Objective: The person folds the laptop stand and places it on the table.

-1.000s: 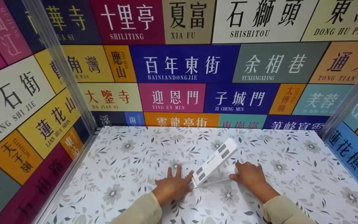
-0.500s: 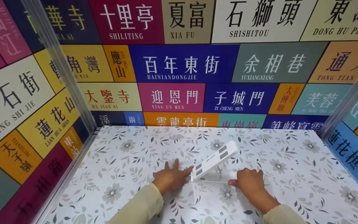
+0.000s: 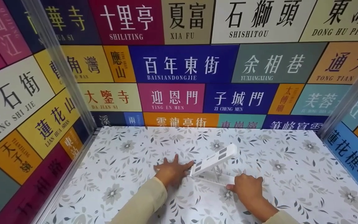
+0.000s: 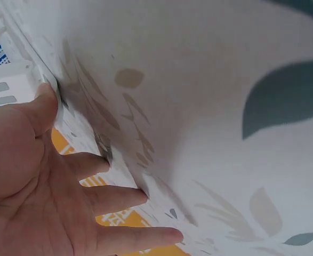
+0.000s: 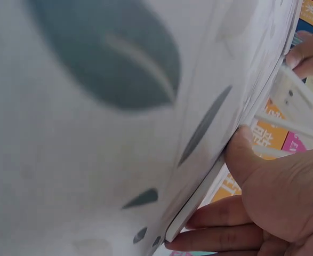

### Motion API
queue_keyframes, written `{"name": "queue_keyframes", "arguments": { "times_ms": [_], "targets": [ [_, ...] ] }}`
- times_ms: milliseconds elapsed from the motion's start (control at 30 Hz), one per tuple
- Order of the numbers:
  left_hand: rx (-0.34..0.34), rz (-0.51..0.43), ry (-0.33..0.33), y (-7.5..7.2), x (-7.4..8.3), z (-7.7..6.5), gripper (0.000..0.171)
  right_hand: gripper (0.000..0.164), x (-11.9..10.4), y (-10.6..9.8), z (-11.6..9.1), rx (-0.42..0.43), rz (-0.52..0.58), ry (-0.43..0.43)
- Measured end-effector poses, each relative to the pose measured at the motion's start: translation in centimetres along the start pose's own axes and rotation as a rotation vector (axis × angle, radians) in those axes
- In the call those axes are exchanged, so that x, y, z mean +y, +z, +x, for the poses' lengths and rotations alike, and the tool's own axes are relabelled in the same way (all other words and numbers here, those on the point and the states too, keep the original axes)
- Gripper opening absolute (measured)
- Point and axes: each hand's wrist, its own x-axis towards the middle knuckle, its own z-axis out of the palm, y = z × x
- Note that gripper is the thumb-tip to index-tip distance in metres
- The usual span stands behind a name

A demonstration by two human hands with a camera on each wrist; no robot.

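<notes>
A white folding stand (image 3: 213, 161) with grey pads on its upper plate lies on the table between the hands. The plate slopes up to the right from a hinge at the left end, with a thin strut (image 3: 218, 170) under it. My left hand (image 3: 172, 171) is spread beside the hinge; in the left wrist view its thumb (image 4: 48, 104) touches the stand's edge and the other fingertips meet the cloth. My right hand (image 3: 250, 189) grips the right end of the base, thumb on the near edge. The right wrist view shows fingers (image 5: 220, 238) along the base's far end.
The table (image 3: 129, 186) wears a white cloth with grey flowers and leaves. Colourful sign panels (image 3: 183, 63) stand along its back and sides. Clear corner posts (image 3: 73, 84) rise at the back left and back right.
The stand has turned, its hinge end moving away and its right end nearer. The upper plate looks lower. My left hand has shifted forward, and my right hand slightly towards me.
</notes>
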Motion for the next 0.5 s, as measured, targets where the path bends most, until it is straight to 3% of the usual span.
{"name": "queue_keyframes", "arguments": {
  "times_ms": [133,267,400,500],
  "targets": [
    [0.059,0.077,0.034,0.2,0.0,0.8,0.052,0.056,-0.6,0.0,-0.5,0.005,-0.034,0.010],
    [0.109,0.129,0.049,0.3,-0.1,1.5,0.052,0.055,-1.1,0.2,-0.8,0.081,-0.069,-0.002],
    [0.107,0.147,0.038,0.1,0.1,1.6,0.051,0.054,-1.3,0.5,-0.9,0.157,-0.074,0.000],
    [0.096,0.155,0.033,-0.1,0.3,1.5,0.051,0.054,-1.4,0.5,-0.9,0.166,-0.068,0.008]
  ]
}}
